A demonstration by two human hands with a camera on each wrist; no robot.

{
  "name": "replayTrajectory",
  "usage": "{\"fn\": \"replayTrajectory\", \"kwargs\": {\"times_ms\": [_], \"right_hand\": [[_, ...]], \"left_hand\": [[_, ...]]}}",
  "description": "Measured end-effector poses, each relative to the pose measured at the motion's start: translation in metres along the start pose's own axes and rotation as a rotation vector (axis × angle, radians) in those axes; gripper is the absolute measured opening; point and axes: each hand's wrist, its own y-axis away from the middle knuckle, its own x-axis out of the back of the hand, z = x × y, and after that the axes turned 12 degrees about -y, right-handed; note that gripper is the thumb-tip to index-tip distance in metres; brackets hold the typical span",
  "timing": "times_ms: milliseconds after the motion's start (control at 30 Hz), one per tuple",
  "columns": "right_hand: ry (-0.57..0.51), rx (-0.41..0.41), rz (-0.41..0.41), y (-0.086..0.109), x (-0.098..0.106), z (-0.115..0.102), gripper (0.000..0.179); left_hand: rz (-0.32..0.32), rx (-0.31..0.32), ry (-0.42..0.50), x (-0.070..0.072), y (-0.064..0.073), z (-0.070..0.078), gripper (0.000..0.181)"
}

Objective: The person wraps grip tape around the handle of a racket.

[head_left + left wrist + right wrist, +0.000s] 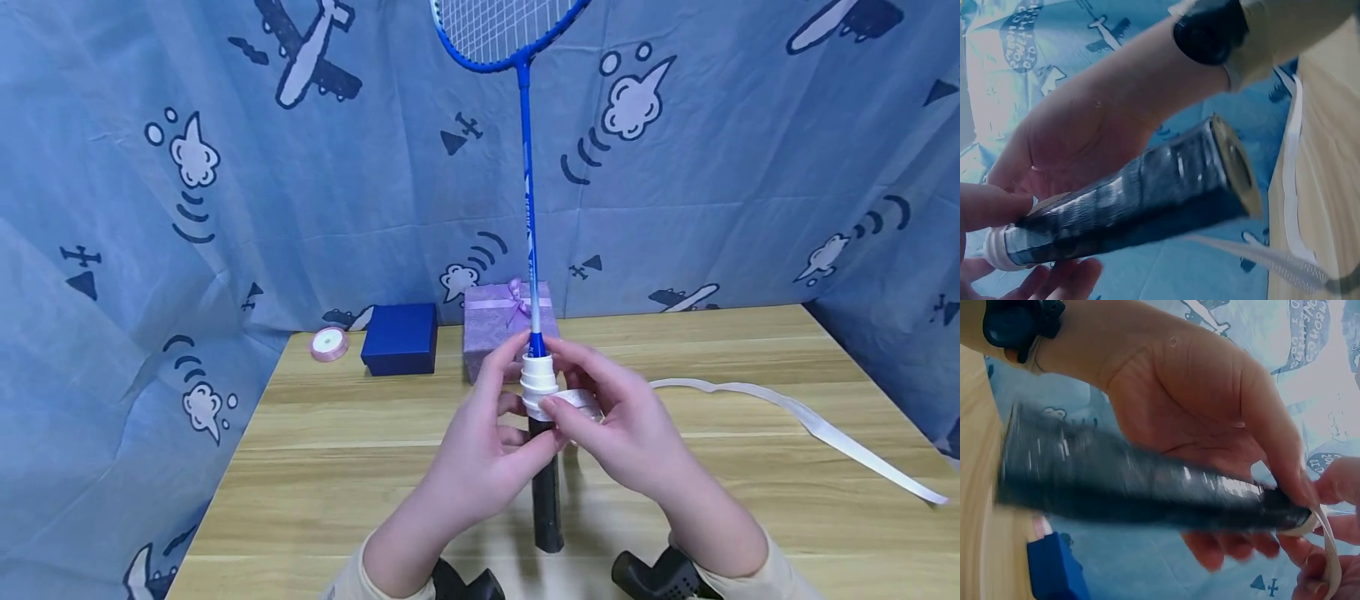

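A blue badminton racket (528, 208) stands upright, head up, in front of me. White grip tape (537, 373) is wound in overlapping turns around the top of its black handle (547, 508). My left hand (480, 442) holds the handle from the left, thumb just below the wound turns. From the right, my right hand (633, 425) pinches the tape between thumb and fingers against the lowest turn. Lower down, the black handle (1129, 194) is bare of white tape in the left wrist view. In the right wrist view, a loop of tape (1331, 556) hangs beside the fingers.
The tape's long loose tail (817, 425) trails to the right across the wooden table (360, 500). At the back stand a dark blue box (400, 337), a purple gift box (487, 329) with a bow, and a pink-rimmed ribbon spool (329, 343). A patterned blue curtain (360, 183) hangs behind.
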Motion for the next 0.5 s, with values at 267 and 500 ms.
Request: {"fn": "replayTrajectory", "kwargs": {"times_ms": [267,500], "right_hand": [[0.136,0.027,0.039,-0.0018,-0.0030,0.0029,0.055],[0.052,0.008,0.022,-0.0019,-0.0017,0.0011,0.054]], "left_hand": [[0.060,-0.001,-0.214,-0.0012,-0.0002,-0.0037,0.095],[0.006,-0.010,-0.063,0.0044,-0.0010,-0.0065,0.095]]}}
